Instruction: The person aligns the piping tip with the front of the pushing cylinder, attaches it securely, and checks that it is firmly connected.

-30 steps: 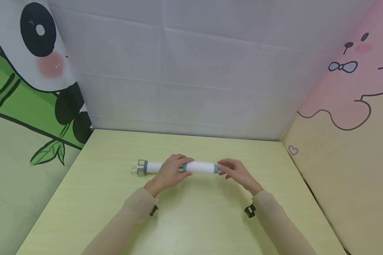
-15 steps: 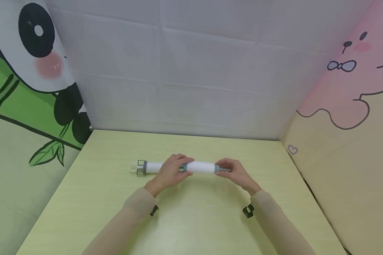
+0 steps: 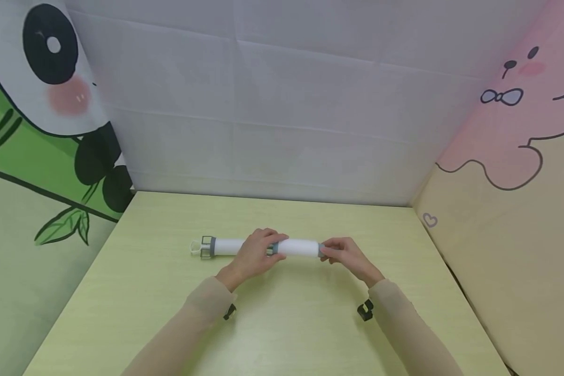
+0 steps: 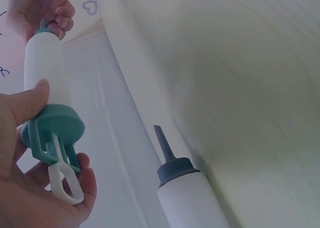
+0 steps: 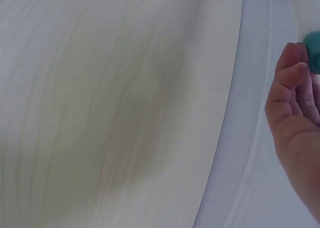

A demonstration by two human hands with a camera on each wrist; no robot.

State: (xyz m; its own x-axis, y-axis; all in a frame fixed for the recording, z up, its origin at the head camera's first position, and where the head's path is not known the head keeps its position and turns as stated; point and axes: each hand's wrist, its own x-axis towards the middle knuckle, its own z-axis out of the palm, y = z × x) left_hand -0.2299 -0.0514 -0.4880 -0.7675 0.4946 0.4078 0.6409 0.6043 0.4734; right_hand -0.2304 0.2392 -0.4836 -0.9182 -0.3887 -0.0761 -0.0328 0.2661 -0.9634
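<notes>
My left hand [image 3: 256, 253] grips a large plastic syringe with a white barrel [image 3: 298, 247] by its teal collar [image 4: 60, 125], above the table. A white pull ring [image 4: 65, 183] hangs out of the collar beside the palm. At the other end, my right hand [image 3: 348, 257] pinches the teal nozzle cap [image 5: 313, 51] with thumb and fingers; these mostly hide the thin nozzle in the head view. A second white syringe [image 3: 227, 246] with grey-blue fittings lies on the table to the left. Its nozzle [image 4: 164, 143] shows in the left wrist view but is behind my left hand in the head view.
The pale wooden table [image 3: 291, 324] meets a white sheet wall [image 3: 282, 141] at its back edge. Side panels with cartoon drawings [image 3: 489, 141] stand left and right. A small black wrist mount [image 3: 365, 310] hangs under the right sleeve, another under the left.
Half a second ago the nozzle showed between my right thumb and fingers; now they cover it at the cap. The held syringe and my left hand have shifted slightly right. The lying syringe stays put.
</notes>
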